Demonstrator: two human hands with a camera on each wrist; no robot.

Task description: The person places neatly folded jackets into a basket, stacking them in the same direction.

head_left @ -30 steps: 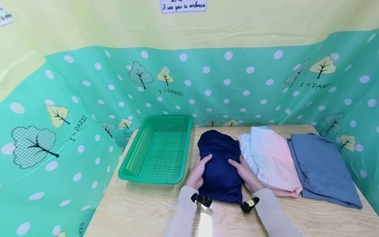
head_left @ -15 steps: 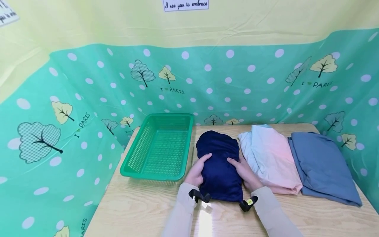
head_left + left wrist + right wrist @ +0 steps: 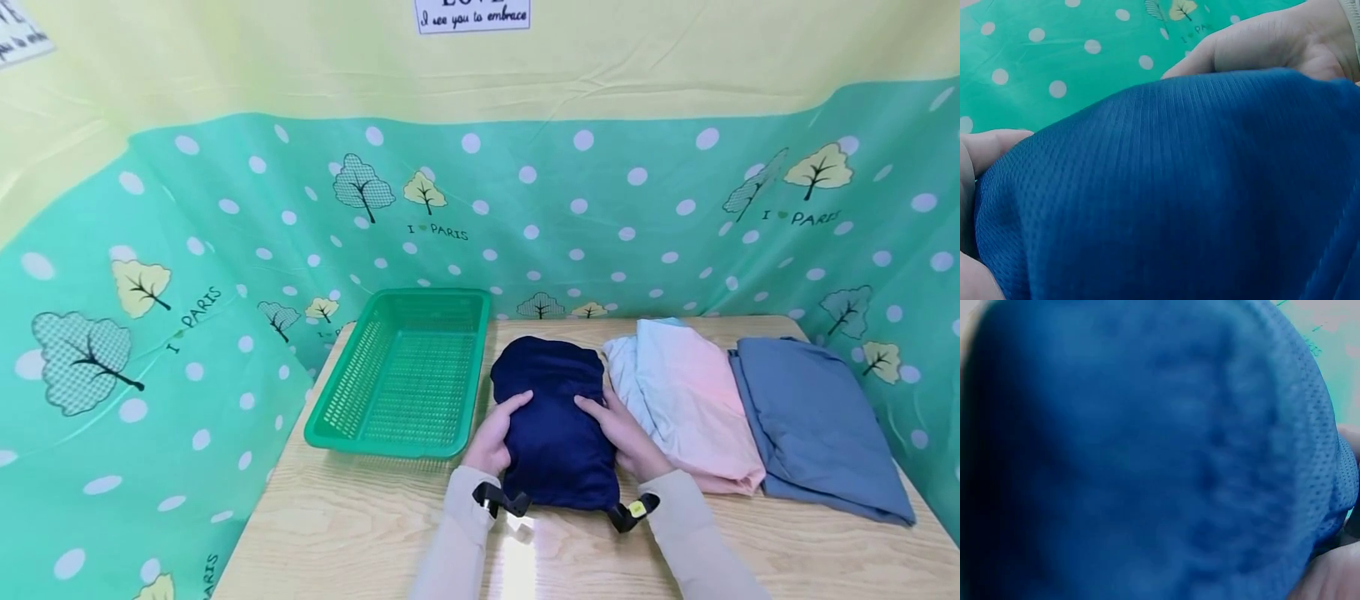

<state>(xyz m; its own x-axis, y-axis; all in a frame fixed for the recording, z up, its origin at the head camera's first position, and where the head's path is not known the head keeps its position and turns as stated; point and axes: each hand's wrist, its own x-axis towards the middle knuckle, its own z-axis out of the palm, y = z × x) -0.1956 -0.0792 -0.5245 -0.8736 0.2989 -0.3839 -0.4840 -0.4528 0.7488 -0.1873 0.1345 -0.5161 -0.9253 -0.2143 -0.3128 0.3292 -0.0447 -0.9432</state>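
Note:
A folded navy blue garment (image 3: 558, 425) is held between both hands in the head view, on or just above the table. My left hand (image 3: 491, 437) grips its left side with the thumb on top; the other fingers are hidden beneath or behind it. On its right side my right hand (image 3: 626, 429) grips likewise, thumb on the cloth. Up close in the left wrist view, the ribbed, mesh-like fabric (image 3: 1166, 181) bulges between the two hands. Blurred blue cloth (image 3: 1147, 450) fills most of the right wrist view.
A green plastic basket (image 3: 468, 392) stands left of the garment. To the right lie a folded pale blue and pink garment (image 3: 690, 408) and a folded grey-blue garment (image 3: 825, 425). Printed green and yellow curtain (image 3: 577, 183) encloses the wooden table (image 3: 360, 533).
The navy garment's far end has shifted slightly left and toward me, and looks broader. Both hands keep their hold on its sides. The other garments and the basket stay put.

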